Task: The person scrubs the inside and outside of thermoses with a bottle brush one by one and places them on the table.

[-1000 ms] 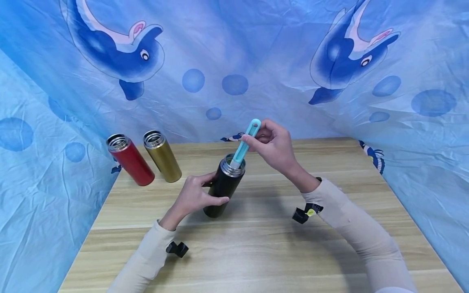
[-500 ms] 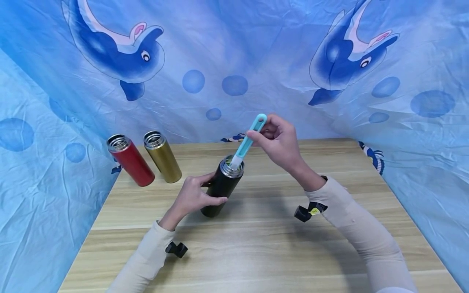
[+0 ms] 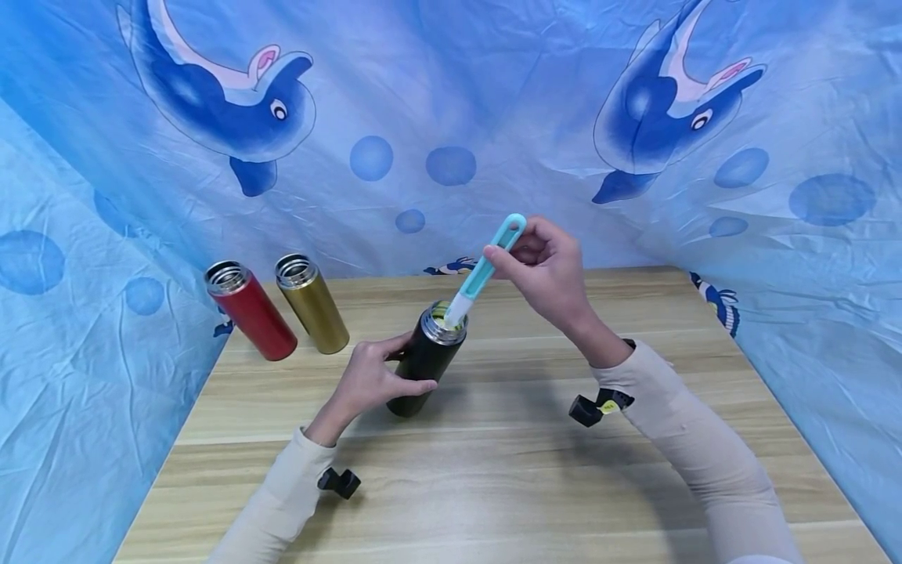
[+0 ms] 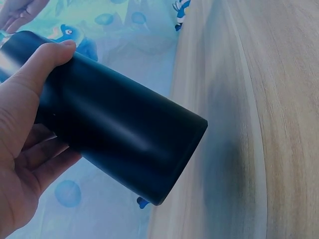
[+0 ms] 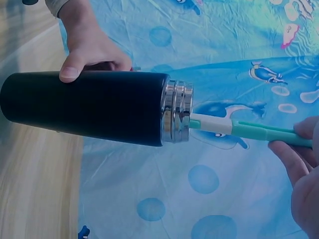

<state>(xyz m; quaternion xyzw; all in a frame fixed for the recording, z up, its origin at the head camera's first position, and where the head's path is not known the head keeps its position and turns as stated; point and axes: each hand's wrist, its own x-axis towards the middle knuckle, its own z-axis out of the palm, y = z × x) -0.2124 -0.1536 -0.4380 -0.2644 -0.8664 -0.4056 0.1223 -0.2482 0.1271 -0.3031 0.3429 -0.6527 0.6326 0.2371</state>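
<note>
My left hand (image 3: pixel 369 382) grips a black thermos bottle (image 3: pixel 425 364) by its side, thumb across the front. The bottle leans to the right, its lidless steel mouth up; its dark base (image 4: pixel 174 159) shows in the left wrist view. With thumb and fingers my right hand (image 3: pixel 550 270) pinches the teal handle of a bottle brush (image 3: pixel 486 266). Its white neck enters the bottle's mouth (image 5: pixel 178 112), where a bit of yellow-green shows inside the rim. The rest of the brush head is hidden in the bottle.
On the left of the wooden table (image 3: pixel 479 486) stand a red thermos bottle (image 3: pixel 254 313) and a gold thermos bottle (image 3: pixel 313 305), both lidless. A blue dolphin-print sheet (image 3: pixel 521 102) hangs behind the table and along its sides.
My right hand has drawn the brush up and to the right, so more of its white neck shows above the mouth. The black bottle has shifted slightly left.
</note>
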